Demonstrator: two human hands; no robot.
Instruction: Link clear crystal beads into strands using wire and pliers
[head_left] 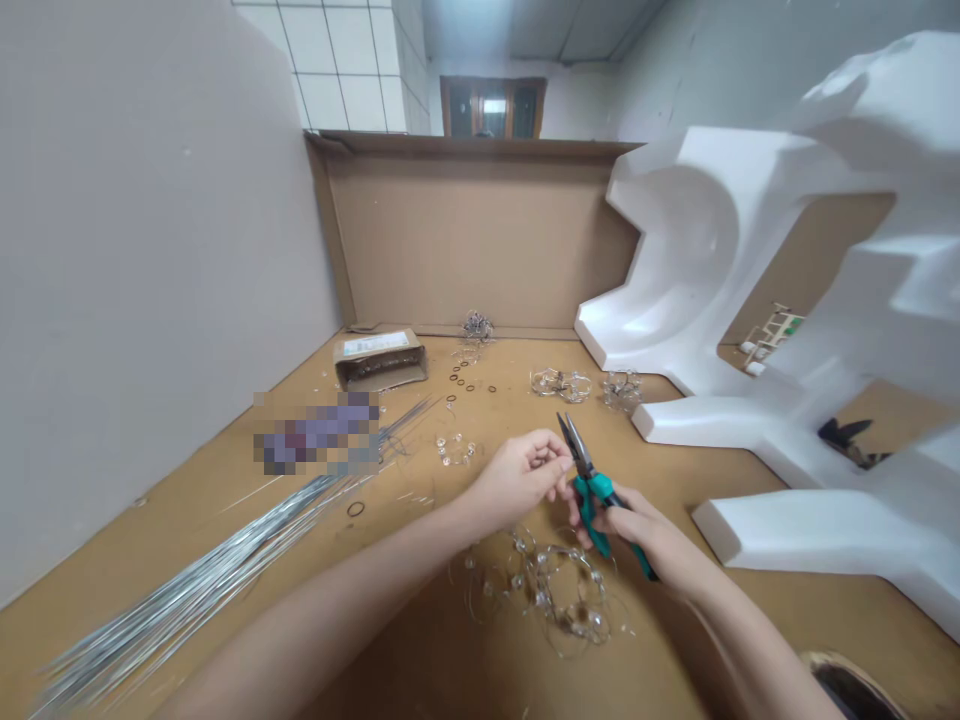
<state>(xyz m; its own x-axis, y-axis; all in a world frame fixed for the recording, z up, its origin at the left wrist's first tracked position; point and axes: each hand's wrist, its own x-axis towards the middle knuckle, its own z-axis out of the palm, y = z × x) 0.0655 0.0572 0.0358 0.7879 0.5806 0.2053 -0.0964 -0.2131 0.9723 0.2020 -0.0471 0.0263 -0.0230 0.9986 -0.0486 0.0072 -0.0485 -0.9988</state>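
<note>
My right hand [626,525] grips a pair of needle-nose pliers [589,480] with green and black handles. Their jaws point up and away from me, slightly parted at the tips. Right beside the jaws is my left hand [529,465], its fingers pinched together; whatever they hold is too small to make out. Below both hands lies a tangle of thin wire rings with clear beads [570,590]. A smaller ring of clear beads [456,450] rests to the left of my left hand.
A long bundle of straight metal wires [217,560] spreads across the left. Behind it are an open small cardboard box [381,362] and several brown rings [470,388]. Beaded wire pieces [561,385] lie farther back. White foam blocks [757,430] border the right; cardboard [480,235] walls the back.
</note>
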